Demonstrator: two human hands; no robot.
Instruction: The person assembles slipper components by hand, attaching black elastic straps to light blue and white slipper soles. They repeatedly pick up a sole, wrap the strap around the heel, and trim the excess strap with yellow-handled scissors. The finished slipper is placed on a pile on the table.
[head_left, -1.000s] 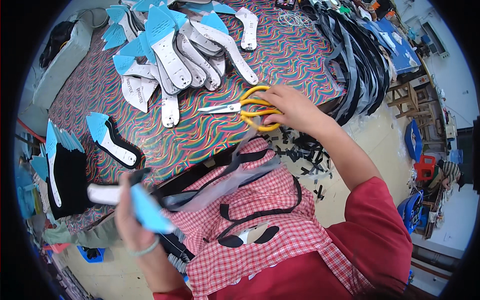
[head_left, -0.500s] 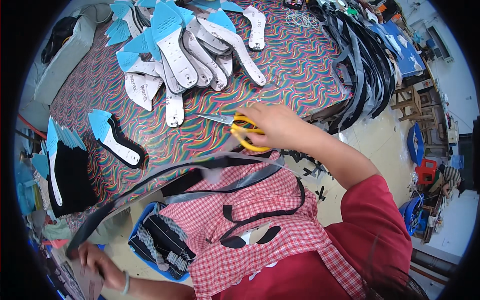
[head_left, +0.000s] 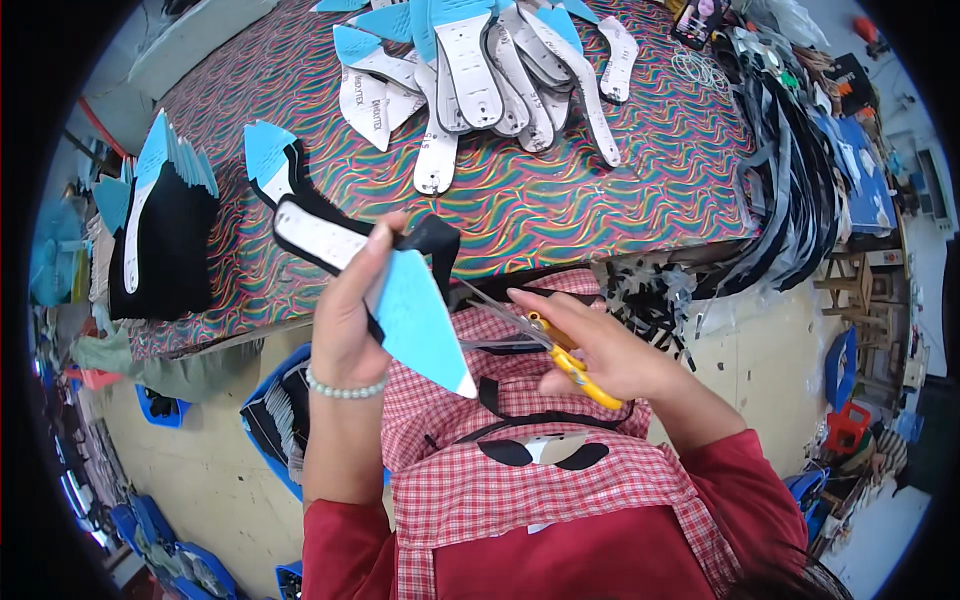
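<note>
My left hand [head_left: 345, 318] is closed round a curved piece [head_left: 418, 322], white at one end, light blue at the pointed end, with black edging. The piece is held above my lap, in front of the table edge. From beside the fingers a black strip [head_left: 434, 238] loops out and hangs down. A pair of scissors [head_left: 578, 376] with yellow handles is gripped in my right hand [head_left: 622, 352]. Its blades are spread and point left toward the strip's hanging part. Whether they touch the strip I cannot tell.
On the patterned table [head_left: 300, 75] lie a pile of similar white-and-blue pieces [head_left: 468, 75], one single piece [head_left: 272, 170] and a black stack [head_left: 175, 235] at the left. Black strips [head_left: 790, 170] hang over the right corner. A blue bin [head_left: 262, 440] stands below.
My left hand has come up from the lower left to the middle, with the curved piece in it. The right hand has moved lower with the scissors, whose blades have spread. The view has shifted.
</note>
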